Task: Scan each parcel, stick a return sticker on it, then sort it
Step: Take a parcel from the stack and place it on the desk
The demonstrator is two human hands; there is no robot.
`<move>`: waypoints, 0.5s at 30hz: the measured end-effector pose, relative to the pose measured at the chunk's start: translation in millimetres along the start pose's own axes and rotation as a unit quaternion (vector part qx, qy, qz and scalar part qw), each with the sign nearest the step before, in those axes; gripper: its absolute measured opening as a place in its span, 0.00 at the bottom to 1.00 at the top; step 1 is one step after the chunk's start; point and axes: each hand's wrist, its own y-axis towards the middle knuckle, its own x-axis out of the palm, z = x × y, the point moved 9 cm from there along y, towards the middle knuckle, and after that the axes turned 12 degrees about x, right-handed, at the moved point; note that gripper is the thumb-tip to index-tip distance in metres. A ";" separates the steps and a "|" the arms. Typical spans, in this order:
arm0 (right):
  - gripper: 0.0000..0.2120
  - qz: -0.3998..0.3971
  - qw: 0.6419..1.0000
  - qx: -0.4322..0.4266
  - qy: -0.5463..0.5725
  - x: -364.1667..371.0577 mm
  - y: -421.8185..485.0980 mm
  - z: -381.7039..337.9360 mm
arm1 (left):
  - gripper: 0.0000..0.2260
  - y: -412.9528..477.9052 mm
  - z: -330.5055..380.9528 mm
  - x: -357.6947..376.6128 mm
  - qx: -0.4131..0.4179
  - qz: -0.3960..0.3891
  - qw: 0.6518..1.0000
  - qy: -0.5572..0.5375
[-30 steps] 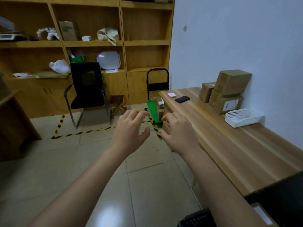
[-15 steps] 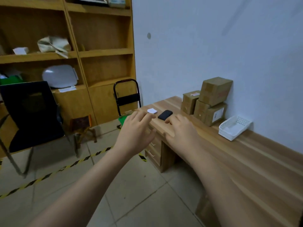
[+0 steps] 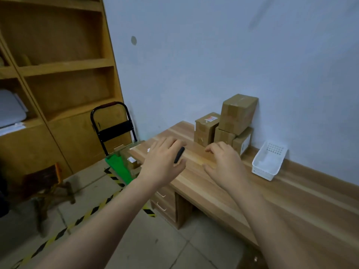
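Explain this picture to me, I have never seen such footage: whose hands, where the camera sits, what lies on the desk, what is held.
No machine here: a person wears one camera on the head, looking down at their bare arms. The left hand and right hand hover open over the wooden desk, holding nothing. On the desk stand three brown cardboard parcels, piled by the wall, a white plastic basket beside them, and a small flat black device partly hidden behind the left hand's fingers.
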 end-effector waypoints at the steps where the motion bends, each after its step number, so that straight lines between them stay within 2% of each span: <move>1: 0.16 0.003 1.000 0.008 0.003 3.9 18.2 6.3 | 0.16 15.7 -8.7 10.2 0.004 0.001 1.000 -0.007; 9: 0.16 0.021 0.997 0.071 -0.005 25.9 153.3 65.2 | 0.16 141.4 -70.1 89.3 0.051 0.018 0.998 -0.039; 15: 0.21 0.029 0.989 0.146 -0.002 42.1 220.0 122.2 | 0.17 222.7 -89.4 161.9 0.082 0.007 0.992 -0.091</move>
